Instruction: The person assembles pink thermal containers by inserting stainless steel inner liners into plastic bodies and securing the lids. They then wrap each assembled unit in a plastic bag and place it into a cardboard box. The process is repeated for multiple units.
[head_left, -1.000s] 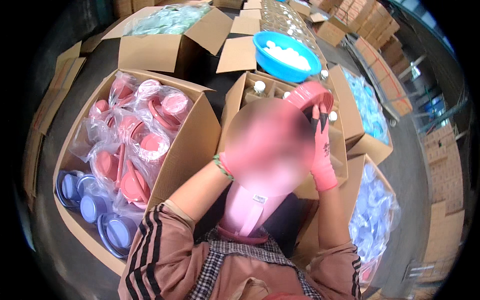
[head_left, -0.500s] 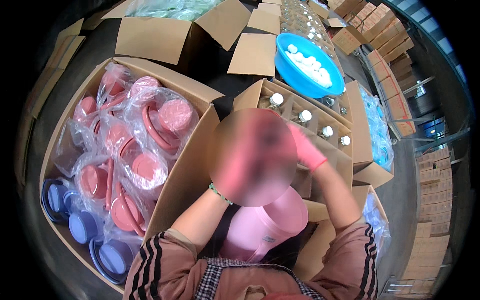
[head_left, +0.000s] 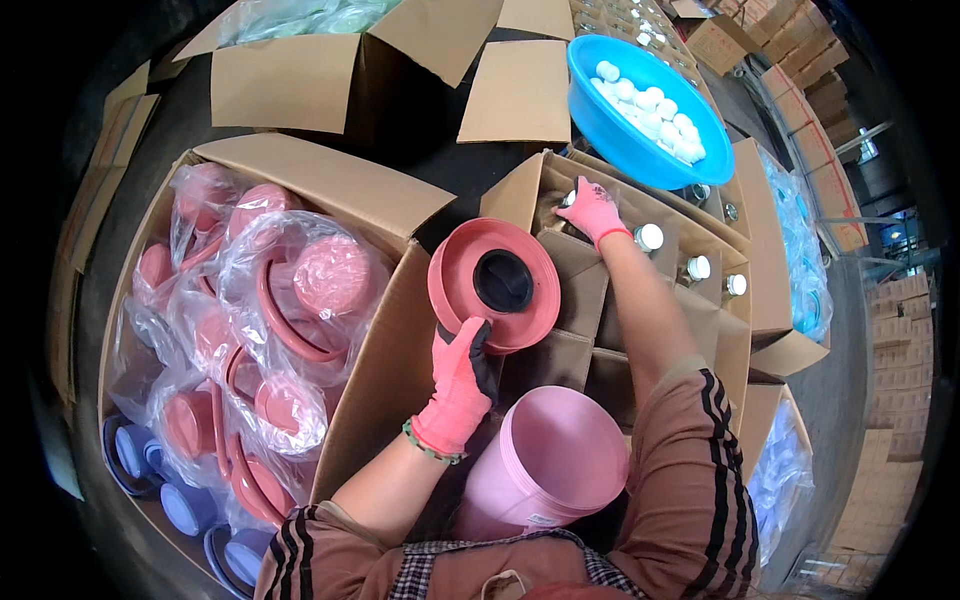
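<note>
My left hand (head_left: 458, 388), in a pink glove with dark fingertips, grips the near rim of a round pink lid (head_left: 452, 275) with a black round centre (head_left: 503, 281). Gloved likewise, my right hand (head_left: 594, 212) has its fingers closed on the white cap (head_left: 570, 199) of a bottle in a divided carton (head_left: 515, 197). The glove hides part of that cap. Other glass bottles with white caps (head_left: 649, 237) stand to its right in the same carton. Close to my body, a pink bucket (head_left: 488, 482) is tilted with its mouth facing up, below the lid.
A large carton (head_left: 300, 160) of bagged pink lids (head_left: 333, 276) and blue ones (head_left: 188, 508) stands on the left. A blue basin (head_left: 590, 125) with white caps rests beyond the bottles. Further cartons (head_left: 785, 300) with bagged blue things line the right.
My hands, together and blurred before, are now apart. The left one holds the lid to the left; the right one has reached forward to a bottle cap. The view has shifted slightly.
</note>
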